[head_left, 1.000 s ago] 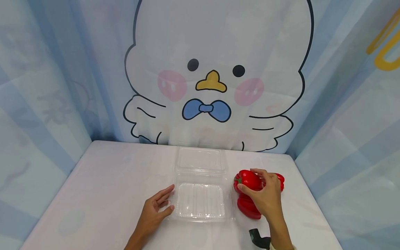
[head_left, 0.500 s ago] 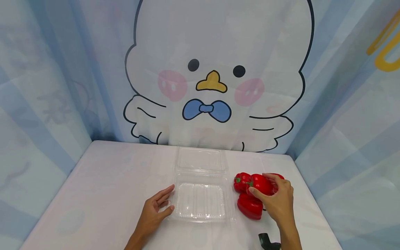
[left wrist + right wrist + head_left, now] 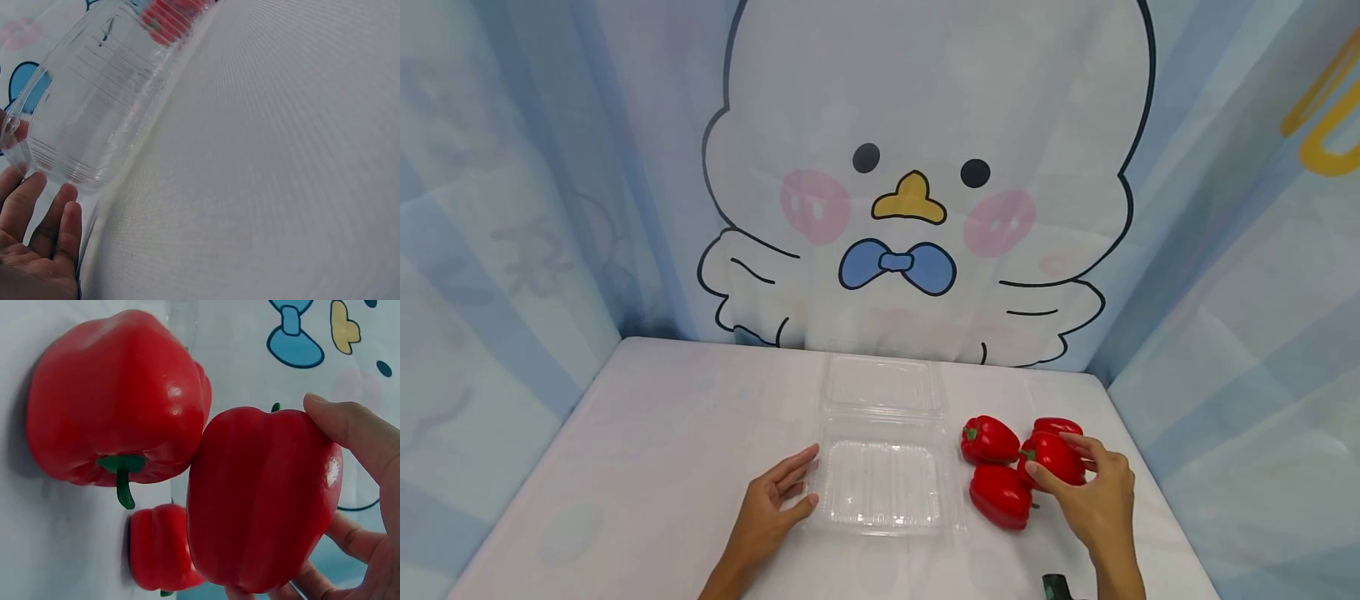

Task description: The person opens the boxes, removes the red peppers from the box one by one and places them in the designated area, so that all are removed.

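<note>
My right hand (image 3: 1097, 500) grips a red bell pepper (image 3: 1052, 461) with the thumb on one side and fingers on the other. The right wrist view shows this pepper (image 3: 262, 500) tilted, close to a larger-looking bell pepper (image 3: 119, 400); whether they touch, I cannot tell. Around it on the table lie a front bell pepper (image 3: 1002, 497), a left one (image 3: 989, 440) and a partly hidden back one (image 3: 1057, 426). At the left side of a clear plastic clamshell container (image 3: 880, 531), my left hand (image 3: 763, 521) rests with its fingers extended against the edge.
The container's lid (image 3: 883, 385) lies folded back towards the rear. A white cloth covers the table (image 3: 647, 467). Behind it hangs a curtain (image 3: 910, 317) with a cartoon bird. A black device (image 3: 1056, 587) shows beside the right wrist.
My right hand has carried its bell pepper rightwards and nearer to me, uncovering the left pepper. The left hand and the container stay in place.
</note>
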The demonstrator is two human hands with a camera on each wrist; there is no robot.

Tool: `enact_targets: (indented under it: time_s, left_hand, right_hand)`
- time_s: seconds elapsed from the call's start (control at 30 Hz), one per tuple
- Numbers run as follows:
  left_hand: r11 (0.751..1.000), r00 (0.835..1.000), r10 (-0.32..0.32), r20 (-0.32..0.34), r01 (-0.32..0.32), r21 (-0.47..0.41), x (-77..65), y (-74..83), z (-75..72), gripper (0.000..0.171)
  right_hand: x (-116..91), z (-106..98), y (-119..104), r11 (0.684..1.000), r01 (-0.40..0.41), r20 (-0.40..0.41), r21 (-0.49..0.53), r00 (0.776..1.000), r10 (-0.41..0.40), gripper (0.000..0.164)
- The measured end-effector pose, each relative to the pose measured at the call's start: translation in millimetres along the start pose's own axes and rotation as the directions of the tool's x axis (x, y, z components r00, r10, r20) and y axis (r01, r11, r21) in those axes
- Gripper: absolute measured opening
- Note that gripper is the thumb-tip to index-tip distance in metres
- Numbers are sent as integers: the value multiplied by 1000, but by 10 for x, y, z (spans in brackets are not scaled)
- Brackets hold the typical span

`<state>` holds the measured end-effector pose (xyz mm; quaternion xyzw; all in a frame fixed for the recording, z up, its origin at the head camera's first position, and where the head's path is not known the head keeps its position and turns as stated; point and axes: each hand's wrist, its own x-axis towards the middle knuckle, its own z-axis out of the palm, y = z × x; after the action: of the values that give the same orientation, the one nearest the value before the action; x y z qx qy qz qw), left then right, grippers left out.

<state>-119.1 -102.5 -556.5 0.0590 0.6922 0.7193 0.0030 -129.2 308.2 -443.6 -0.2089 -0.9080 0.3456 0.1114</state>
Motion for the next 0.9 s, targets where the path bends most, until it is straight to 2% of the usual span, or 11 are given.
enact_targets:
  time_s: [0.27, 0.9]
  left_hand:
    - [1000, 1000, 4, 0, -4, 8, 1, -1, 0, 64]
    - [1000, 1000, 1, -9, -1, 8, 1, 9, 2, 64]
  right_hand:
    - [8, -44, 105, 998, -68, -38, -1, 997, 68, 83]
    - [50, -65, 389, 993, -108, -24, -38, 994, 107, 78]
